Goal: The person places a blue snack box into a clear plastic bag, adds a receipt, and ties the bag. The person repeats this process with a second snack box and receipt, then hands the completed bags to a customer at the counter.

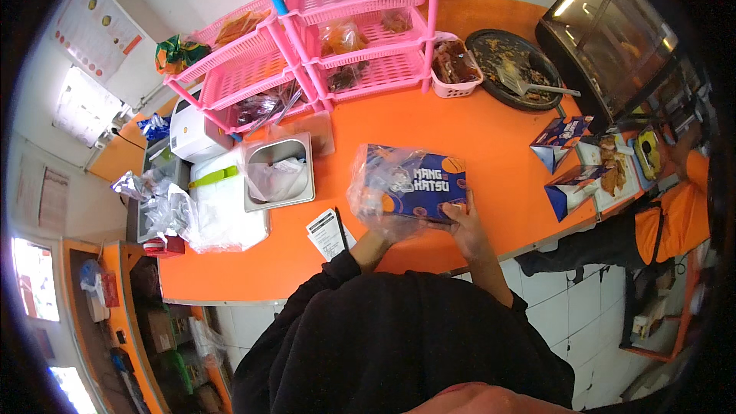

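A blue printed cardboard food box (425, 184) bears writing and is held over the orange counter. A clear plastic bag (359, 195) covers its left end. My right hand (464, 224) grips the box's near right corner, thumb on the upper face and fingers below. My left hand (391, 236) is at the box's near left side, against the bag. Plastic and the box hide most of its fingers. Below and left of the box, a printed paper slip (326, 236) lies on the counter with a black pen (339, 221) beside it.
Left: a steel container (280, 198), green tongs (214, 177) and a white label printer (198, 132). Pink racks (368, 63) stand behind. Right: a black round pan (506, 63) with a spatula (512, 81), folded boxes (569, 184), fried food (612, 167), a glass warmer (615, 29) and another person (670, 221).
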